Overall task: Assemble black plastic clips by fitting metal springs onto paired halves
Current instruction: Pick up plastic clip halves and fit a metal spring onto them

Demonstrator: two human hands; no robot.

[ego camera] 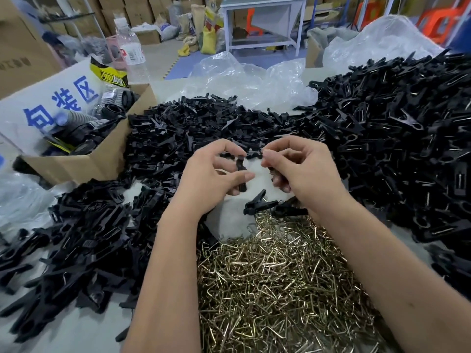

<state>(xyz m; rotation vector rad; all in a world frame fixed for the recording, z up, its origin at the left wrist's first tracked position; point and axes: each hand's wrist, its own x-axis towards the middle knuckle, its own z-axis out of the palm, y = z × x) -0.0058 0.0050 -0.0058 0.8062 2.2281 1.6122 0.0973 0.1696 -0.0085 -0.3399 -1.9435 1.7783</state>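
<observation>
The left hand [216,174] holds a black plastic clip half [241,174] in a pinching grip, thumb below and curled fingers above, with the half's long axis running nearly upright between them. The right hand [298,169] sits just beside it, fingers curled; its thumb and forefinger meet the top end of a second dark piece [254,154] that bridges the gap between the two grips, though whether a spring is also tucked in that palm cannot be told. Judging by this, the pairing of halves is under way and the spring is not yet fitted. The heap of brass-coloured bent wire springs [275,284] lies directly below the right grip, toward the person, so the right hand is the nearer one for fetching a spring. Loose black halves [86,240] lie left of the left grip on the bench [76,329]; finished black clips with springs [397,138] pile up right of the right grip.
</observation>
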